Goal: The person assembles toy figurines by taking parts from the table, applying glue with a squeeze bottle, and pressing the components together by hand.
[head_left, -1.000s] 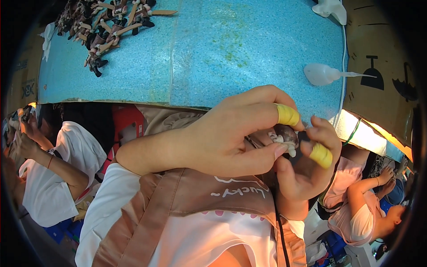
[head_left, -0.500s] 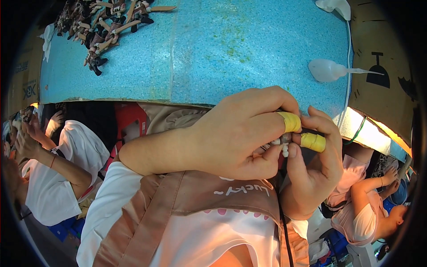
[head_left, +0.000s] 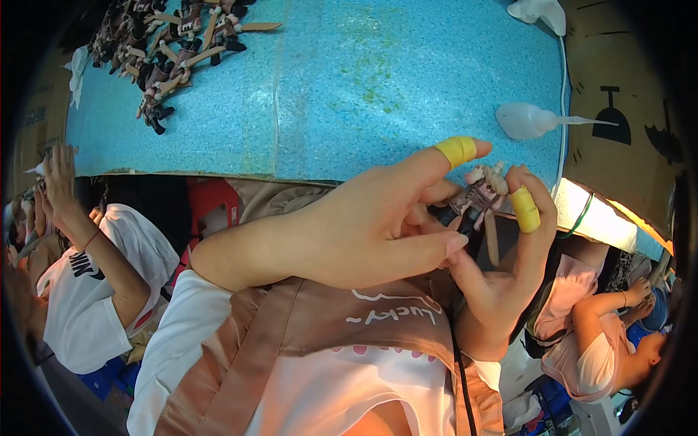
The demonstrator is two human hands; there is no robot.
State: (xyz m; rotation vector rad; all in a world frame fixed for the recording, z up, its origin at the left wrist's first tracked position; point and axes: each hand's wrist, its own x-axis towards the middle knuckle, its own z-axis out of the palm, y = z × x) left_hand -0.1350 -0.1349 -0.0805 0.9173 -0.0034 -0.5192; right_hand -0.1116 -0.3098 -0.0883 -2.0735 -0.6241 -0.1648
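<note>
A small toy figurine (head_left: 481, 196) with a pale head, a pinkish-brown body and dark legs sits between my two hands. My left hand (head_left: 378, 225) holds it by the legs with curled fingers. Its index finger, wrapped in yellow tape, stretches out past the figurine. At the head end, the fingertips of my right hand (head_left: 512, 254) press on it, one finger also wearing yellow tape. My thumbs meet beneath the figurine. A flat tan blade-like piece (head_left: 492, 240) hangs below it, and I cannot make out how it is attached.
On the blue tabletop (head_left: 327, 87), several similar figurines (head_left: 182, 54) are piled at the far left. A translucent squeeze bottle (head_left: 525, 121) with a thin nozzle lies at the right, near a cardboard panel (head_left: 618, 94). Other people (head_left: 109, 269) work at both sides.
My left index finger has lifted and straightened, and my hands have opened somewhat. The figurine, mostly hidden before, now shows its head, body and legs. The person at left has raised a hand.
</note>
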